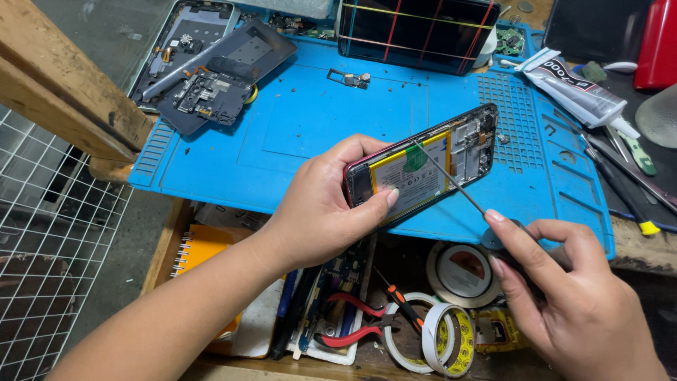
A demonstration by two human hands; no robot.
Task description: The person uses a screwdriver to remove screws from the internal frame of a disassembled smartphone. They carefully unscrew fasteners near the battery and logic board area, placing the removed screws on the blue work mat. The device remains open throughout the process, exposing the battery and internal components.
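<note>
My left hand (pixel 321 204) grips an opened smartphone (pixel 423 164) by its lower end and holds it tilted above the blue work mat (pixel 310 134). The phone's back is off, showing a yellow-and-white battery and the circuit board. In my right hand (pixel 564 296) is a thin screwdriver (pixel 451 180), its shaft slanting up so the tip rests on the phone's inside near the battery's top edge.
Another dismantled phone with loose back covers (pixel 211 70) lies at the mat's far left. A dark device bound with rubber bands (pixel 416 32) sits at the back. A glue tube (pixel 578 88) and hand tools lie right. Tape rolls (pixel 444 331), red-handled pliers (pixel 352 321) and an orange notebook (pixel 204 250) fill the drawer below.
</note>
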